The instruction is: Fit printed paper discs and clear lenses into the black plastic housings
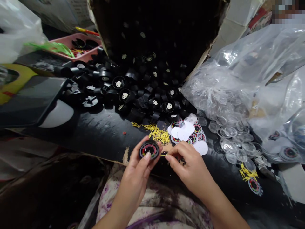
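A round black gauge housing (pixel 149 150) with a coloured dial face sits in my left hand (pixel 139 165), the thumb pressed on the dial. Just to its right, my right hand (pixel 187 159) pinches a thin yellow pointer needle (pixel 163 155) between thumb and fingertips. The needle's tip points toward the housing without plainly touching it. Behind my hands lies a heap of yellow needles (pixel 158 134). Beside that heap are loose dial discs (pixel 183 132), some white side up, some printed side up.
Many black housings (pixel 143 95) spill from a dark open box across the back. Clear lenses (pixel 232 143) and plastic bags (pixel 238 73) crowd the right. At left are a phone (pixel 30 98) and a pink tray (pixel 88 56). A small red ring (pixel 124 133) lies near the front.
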A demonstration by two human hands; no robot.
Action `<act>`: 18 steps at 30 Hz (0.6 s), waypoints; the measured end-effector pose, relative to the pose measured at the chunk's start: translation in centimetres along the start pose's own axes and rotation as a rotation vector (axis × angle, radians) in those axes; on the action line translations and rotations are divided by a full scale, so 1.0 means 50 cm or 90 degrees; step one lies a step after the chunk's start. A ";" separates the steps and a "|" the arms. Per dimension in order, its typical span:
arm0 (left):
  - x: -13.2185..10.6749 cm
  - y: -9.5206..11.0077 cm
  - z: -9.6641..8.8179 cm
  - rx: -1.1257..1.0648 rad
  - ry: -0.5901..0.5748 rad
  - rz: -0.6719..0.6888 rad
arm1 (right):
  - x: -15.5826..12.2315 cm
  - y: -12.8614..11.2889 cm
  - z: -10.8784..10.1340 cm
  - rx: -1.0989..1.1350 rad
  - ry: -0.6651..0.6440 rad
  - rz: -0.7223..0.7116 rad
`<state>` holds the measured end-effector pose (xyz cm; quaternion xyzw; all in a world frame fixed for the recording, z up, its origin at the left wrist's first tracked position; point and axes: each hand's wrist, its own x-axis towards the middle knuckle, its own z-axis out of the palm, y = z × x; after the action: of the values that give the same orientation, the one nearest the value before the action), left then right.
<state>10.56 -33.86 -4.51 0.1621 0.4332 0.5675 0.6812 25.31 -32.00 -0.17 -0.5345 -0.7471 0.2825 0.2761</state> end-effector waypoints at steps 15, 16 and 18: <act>0.005 -0.012 0.003 0.261 -0.089 0.079 | -0.005 -0.005 -0.003 -0.011 -0.016 0.022; 0.004 -0.010 0.005 0.272 -0.087 0.090 | -0.005 -0.006 -0.003 0.004 -0.017 0.018; -0.001 -0.004 0.007 0.293 -0.078 0.117 | -0.008 -0.009 -0.003 0.031 -0.018 0.013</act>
<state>10.99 -33.86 -4.45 0.3858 0.4921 0.5026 0.5970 25.26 -32.49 0.20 -0.5310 -0.7384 0.3111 0.2756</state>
